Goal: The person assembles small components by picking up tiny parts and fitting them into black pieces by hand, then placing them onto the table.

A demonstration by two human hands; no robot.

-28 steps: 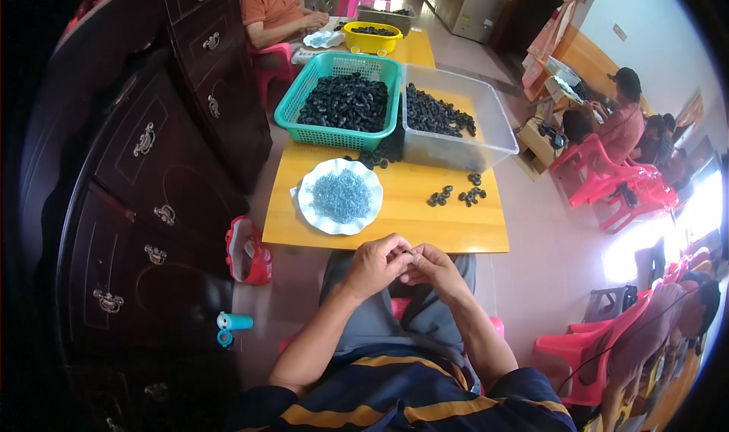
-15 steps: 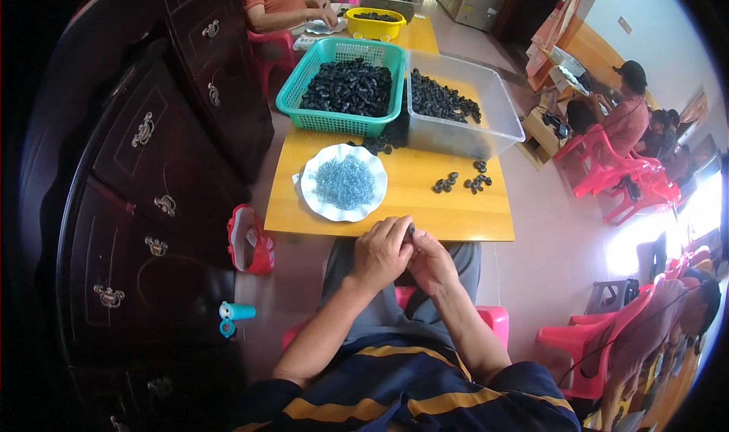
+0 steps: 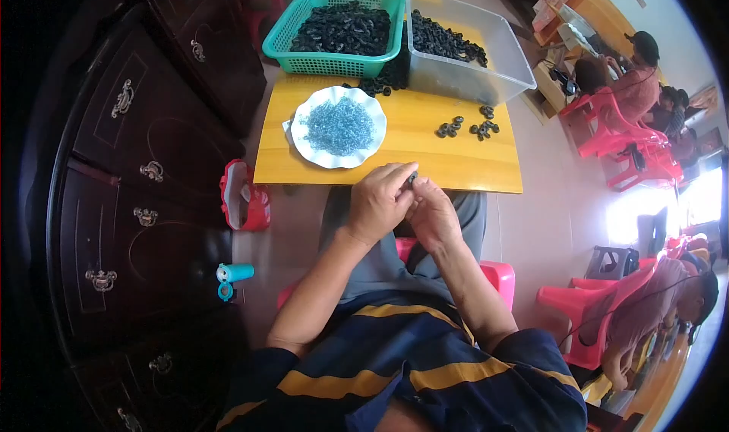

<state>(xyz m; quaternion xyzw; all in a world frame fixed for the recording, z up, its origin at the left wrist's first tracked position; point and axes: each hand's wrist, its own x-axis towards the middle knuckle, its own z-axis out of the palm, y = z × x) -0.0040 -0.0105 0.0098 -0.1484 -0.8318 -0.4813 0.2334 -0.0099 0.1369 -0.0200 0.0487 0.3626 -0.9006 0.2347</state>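
Note:
Close together at the table's front edge, my left hand [image 3: 377,204] and my right hand [image 3: 435,216] are closed on one small black piece [image 3: 412,178]. Only its dark tip shows between the fingertips; the rest is hidden. Just ahead of my left hand is a white scalloped plate [image 3: 339,161] heaped with tiny clear bluish bits [image 3: 340,124]. Two small groups of rounded black pieces [image 3: 449,127] lie on the tabletop ahead of my right hand, and some look ring-like.
At the far side of the yellow table [image 3: 304,175] stand a green basket [image 3: 334,65] and a clear plastic bin [image 3: 486,86], both holding many black pieces. Dark drawers [image 3: 144,174] line the left. A red bag [image 3: 247,197] and turquoise flask [image 3: 237,272] are on the floor. People sit at right.
The view has tipped downward, so the table and its containers sit higher in the picture. Both hands keep their closed grip on the black piece, with the fingers shifted slightly.

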